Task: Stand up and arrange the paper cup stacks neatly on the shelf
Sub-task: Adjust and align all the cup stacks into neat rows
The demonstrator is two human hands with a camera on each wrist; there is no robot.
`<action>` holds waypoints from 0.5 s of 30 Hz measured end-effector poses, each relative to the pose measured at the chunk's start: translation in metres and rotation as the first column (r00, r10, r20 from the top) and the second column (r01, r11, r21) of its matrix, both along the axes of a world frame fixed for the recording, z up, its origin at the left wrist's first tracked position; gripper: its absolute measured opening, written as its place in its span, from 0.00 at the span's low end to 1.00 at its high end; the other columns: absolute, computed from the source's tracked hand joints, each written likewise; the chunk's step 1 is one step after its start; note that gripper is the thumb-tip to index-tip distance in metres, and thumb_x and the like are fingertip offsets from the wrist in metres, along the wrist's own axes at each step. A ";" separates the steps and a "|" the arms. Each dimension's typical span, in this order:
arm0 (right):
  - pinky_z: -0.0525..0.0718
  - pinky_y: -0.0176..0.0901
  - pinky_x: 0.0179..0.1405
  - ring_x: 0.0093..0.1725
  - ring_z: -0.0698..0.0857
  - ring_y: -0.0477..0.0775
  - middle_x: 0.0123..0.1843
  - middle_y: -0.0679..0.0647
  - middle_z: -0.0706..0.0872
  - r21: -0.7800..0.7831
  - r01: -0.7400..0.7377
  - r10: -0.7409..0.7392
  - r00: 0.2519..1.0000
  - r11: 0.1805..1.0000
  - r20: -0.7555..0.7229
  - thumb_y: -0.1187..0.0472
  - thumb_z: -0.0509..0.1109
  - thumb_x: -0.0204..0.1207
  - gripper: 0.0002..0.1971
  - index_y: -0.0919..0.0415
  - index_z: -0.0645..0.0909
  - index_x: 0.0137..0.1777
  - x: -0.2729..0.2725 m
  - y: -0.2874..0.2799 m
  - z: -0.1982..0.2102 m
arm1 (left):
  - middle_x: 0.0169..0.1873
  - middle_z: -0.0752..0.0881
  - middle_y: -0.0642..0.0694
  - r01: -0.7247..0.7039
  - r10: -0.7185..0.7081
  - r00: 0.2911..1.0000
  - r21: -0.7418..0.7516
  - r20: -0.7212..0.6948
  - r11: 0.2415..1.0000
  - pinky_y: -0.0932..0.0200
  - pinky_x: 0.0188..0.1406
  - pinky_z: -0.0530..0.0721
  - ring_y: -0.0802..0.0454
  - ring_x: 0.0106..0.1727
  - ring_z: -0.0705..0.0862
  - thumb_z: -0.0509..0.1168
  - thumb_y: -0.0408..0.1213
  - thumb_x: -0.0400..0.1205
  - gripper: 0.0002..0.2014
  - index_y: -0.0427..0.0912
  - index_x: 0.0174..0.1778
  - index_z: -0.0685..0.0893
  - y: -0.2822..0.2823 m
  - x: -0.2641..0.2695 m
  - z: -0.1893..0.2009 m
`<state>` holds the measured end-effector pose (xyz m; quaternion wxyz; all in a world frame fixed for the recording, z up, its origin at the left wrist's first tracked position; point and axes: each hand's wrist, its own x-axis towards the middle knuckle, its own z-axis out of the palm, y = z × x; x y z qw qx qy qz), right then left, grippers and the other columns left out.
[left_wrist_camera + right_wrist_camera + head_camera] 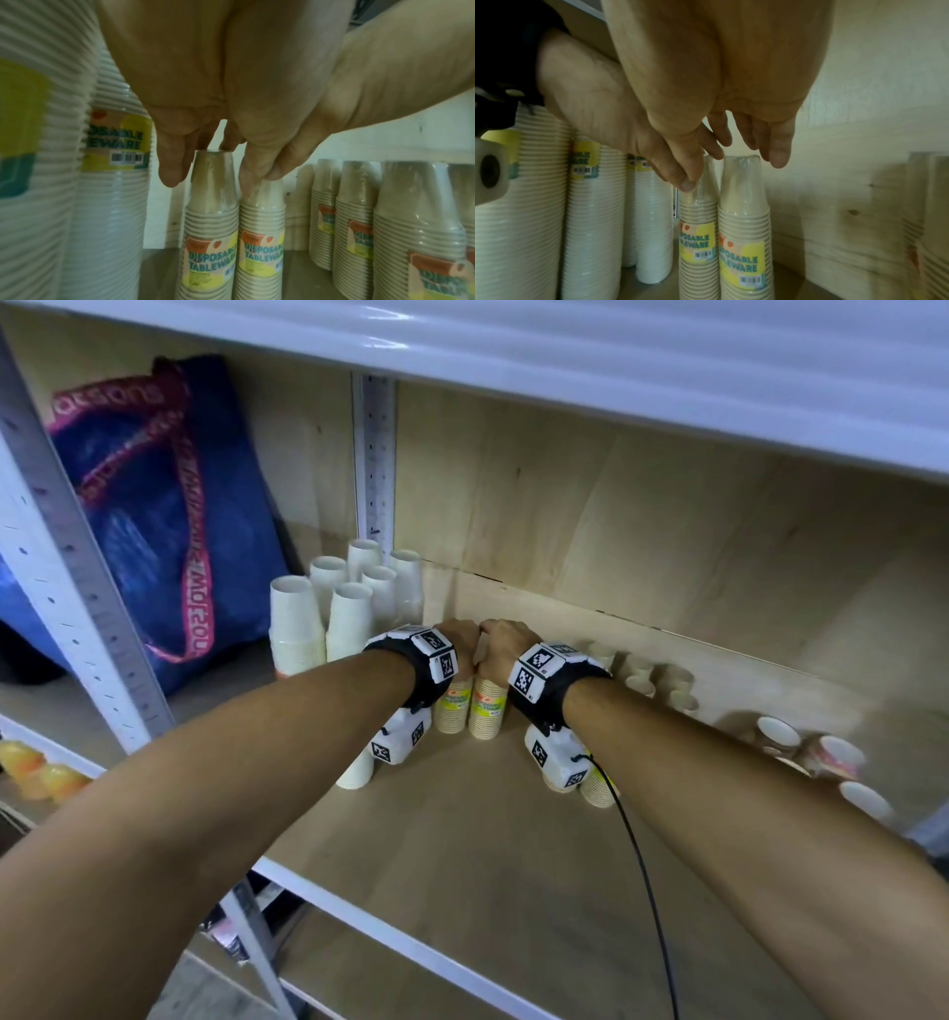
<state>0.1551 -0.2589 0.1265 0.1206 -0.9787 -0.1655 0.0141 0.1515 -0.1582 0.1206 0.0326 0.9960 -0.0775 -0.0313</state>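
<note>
On the pale plywood shelf [462,839], your left hand [457,639] and right hand [506,642] sit knuckle to knuckle over two upright kraft-brown cup stacks [470,706], each sleeved in glossy plastic film with a yellow "Disposable Tableware" label. Your left fingers [170,162] curl down around the tapered top of the left stack [212,223], grasping it; your right fingers [777,150] drape over the flat top of the right stack [744,233], thumb pressing the neighbouring one, so each hand grips its own stack. The pair stand touching, side by side. To the left rise taller white ribbed stacks [328,608], bases up; more brown stacks [662,683] line the back board [642,546] on your right. A blue woven bag [164,521] leans beyond the perforated metal upright [77,567].
</note>
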 end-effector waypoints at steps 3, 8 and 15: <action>0.78 0.43 0.45 0.57 0.85 0.63 0.60 0.61 0.85 -0.053 -0.024 0.025 1.000 0.998 0.002 0.61 0.69 0.76 0.15 0.62 0.82 0.62 0.003 -0.003 -0.008 | 0.59 0.86 0.39 -0.016 0.017 1.000 -0.041 0.011 0.999 0.56 0.45 0.79 0.40 0.58 0.86 0.64 0.37 0.84 0.14 0.35 0.63 0.82 0.001 -0.001 0.000; 0.77 0.44 0.44 0.56 0.85 0.65 0.60 0.64 0.84 -0.056 0.002 0.000 0.999 0.998 0.037 0.62 0.69 0.76 0.14 0.64 0.79 0.60 -0.002 -0.004 -0.009 | 0.59 0.84 0.39 -0.013 0.013 1.000 -0.030 0.012 0.999 0.56 0.42 0.78 0.40 0.57 0.85 0.66 0.33 0.81 0.16 0.35 0.64 0.79 0.006 -0.001 0.001; 0.84 0.48 0.52 0.58 0.85 0.64 0.61 0.62 0.84 -0.101 -0.011 0.014 1.000 0.995 0.026 0.67 0.66 0.77 0.14 0.66 0.81 0.62 -0.022 -0.013 -0.014 | 0.48 0.82 0.41 0.004 -0.002 0.993 0.017 -0.121 1.000 0.61 0.35 0.79 0.46 0.44 0.80 0.71 0.31 0.77 0.10 0.36 0.53 0.82 0.007 -0.014 0.018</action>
